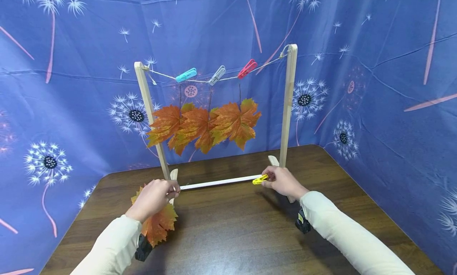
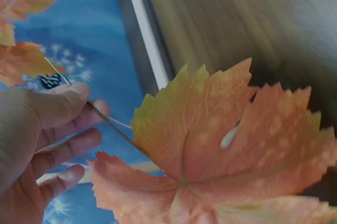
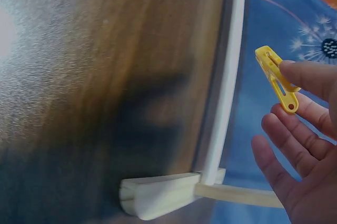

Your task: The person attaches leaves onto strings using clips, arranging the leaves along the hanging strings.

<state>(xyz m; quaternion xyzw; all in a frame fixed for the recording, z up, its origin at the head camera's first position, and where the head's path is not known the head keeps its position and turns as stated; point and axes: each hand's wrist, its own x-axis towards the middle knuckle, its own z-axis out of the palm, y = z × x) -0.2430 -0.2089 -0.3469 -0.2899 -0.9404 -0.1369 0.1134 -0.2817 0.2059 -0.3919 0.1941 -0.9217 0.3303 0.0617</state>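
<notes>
By its thin stem, my left hand [image 1: 156, 196] pinches an orange artificial maple leaf [image 2: 210, 166] between thumb and forefinger. The leaf hangs below that hand, partly hidden by it in the head view. My right hand [image 1: 283, 181] holds a yellow clothespin [image 3: 278, 79] between thumb and fingers, in front of the right post. Above both hands, a string [image 1: 232, 77] runs between two wooden posts. A light blue clothespin [image 1: 186, 75], a grey clothespin [image 1: 217, 75] and a red clothespin [image 1: 247, 68] sit on it, with three orange maple leaves [image 1: 233, 122] hanging by their stems beneath.
The wooden frame has a left post [image 1: 150, 104], a right post [image 1: 288, 104] and a white crossbar [image 1: 221, 182] low between them. It stands on a brown wooden table [image 1: 228, 235]. A blue curtain with dandelion prints [image 1: 214, 25] surrounds the table's back and sides.
</notes>
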